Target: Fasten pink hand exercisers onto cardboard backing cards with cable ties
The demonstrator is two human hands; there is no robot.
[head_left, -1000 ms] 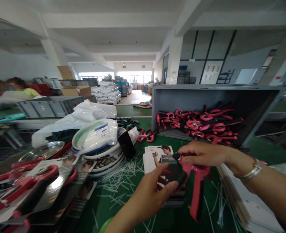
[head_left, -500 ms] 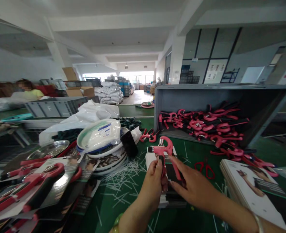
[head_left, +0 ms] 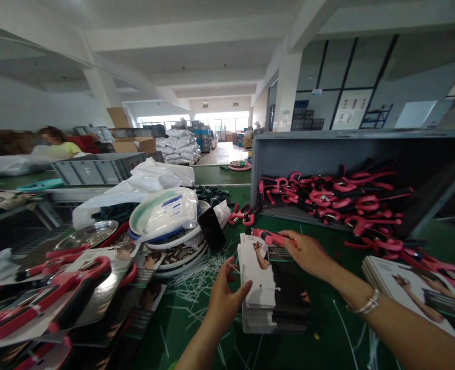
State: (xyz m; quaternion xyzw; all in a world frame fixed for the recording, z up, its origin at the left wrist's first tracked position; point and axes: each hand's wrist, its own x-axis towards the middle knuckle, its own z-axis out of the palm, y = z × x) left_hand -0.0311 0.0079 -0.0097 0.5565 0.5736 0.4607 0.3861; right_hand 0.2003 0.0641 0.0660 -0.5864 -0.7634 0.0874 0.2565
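Observation:
A pink and black hand grip strengthener [head_left: 269,237] is in my right hand [head_left: 308,253], lying low over the far end of a stack of printed backing cards [head_left: 260,295]. My fingers close round its near part and hide some of it. At the stack's left edge, my left hand [head_left: 227,290] has thumb and fingers apart, with its fingertips close to loose white plastic ties [head_left: 194,288]. A short white tie end pokes out on the top card, near its middle.
A tilted grey crate [head_left: 350,146] of pink grip strengtheners stands at the right back. More cards [head_left: 412,293] are stacked at right. Carded grip strengtheners [head_left: 73,282] pile up at left. Stacked basins with a plastic bag [head_left: 169,210] and a dark phone [head_left: 212,228] sit left of centre.
My left hand has let go of the grip strengthener and moved left and open. My right hand now holds it, tipped from upright to lying over the cards. Red scissors are no longer visible.

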